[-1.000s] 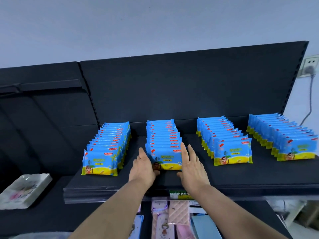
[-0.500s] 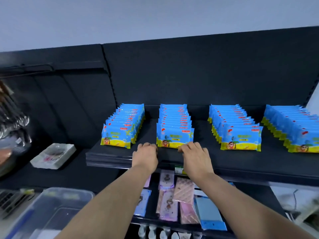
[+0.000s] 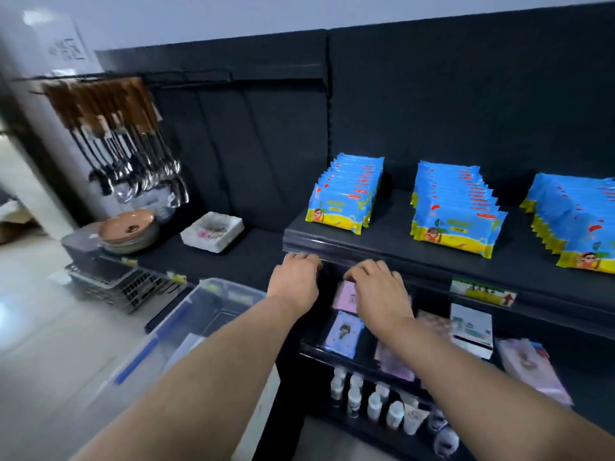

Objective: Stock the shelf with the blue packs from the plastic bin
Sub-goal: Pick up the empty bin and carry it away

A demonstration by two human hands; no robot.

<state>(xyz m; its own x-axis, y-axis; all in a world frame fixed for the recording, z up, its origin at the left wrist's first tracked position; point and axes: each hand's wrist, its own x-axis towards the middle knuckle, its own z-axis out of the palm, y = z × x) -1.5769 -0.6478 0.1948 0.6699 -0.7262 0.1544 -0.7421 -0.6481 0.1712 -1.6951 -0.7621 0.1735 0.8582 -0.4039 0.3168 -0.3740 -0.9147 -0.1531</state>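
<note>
Black shelf (image 3: 392, 242); blue packs (image 3: 346, 194)

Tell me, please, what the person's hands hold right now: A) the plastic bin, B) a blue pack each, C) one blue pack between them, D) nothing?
D: the left hand and right hand are empty, fingers loosely curled by the edge of the shelf, apart from the blue packs.

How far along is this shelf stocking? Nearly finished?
Done: three rows of blue packs stand on the black shelf. In hand: nothing; the left hand and right hand are both empty, by the shelf's front edge. Left: the clear plastic bin sits lower left, too blurred to tell what packs remain.
</note>
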